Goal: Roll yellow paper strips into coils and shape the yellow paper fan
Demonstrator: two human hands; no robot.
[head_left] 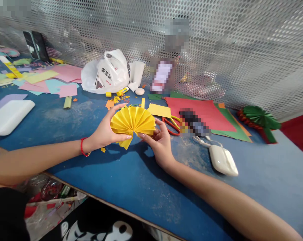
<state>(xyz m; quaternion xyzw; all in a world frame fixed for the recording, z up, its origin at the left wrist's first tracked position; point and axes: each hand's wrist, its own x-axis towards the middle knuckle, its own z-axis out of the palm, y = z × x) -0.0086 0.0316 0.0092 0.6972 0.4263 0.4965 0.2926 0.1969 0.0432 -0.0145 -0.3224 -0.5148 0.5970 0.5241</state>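
Fan of pleated yellow paper point(132, 122) sits over the blue bench point(121, 177), gripped at opposite edges by left hand point(105, 129) and right hand point(159, 144); even fingertip pressure keeps pleats aligned. Red-handled scissors point(170, 125) lie just right.

Table point(141, 197), far edge: plastic bag point(105, 73), perforated screen point(224, 40) behind | far-left corner: pastel paper point(48, 80) | far edge, right of centre: red card point(199, 115), scissors point(170, 125) | right end: green rosette point(259, 120)
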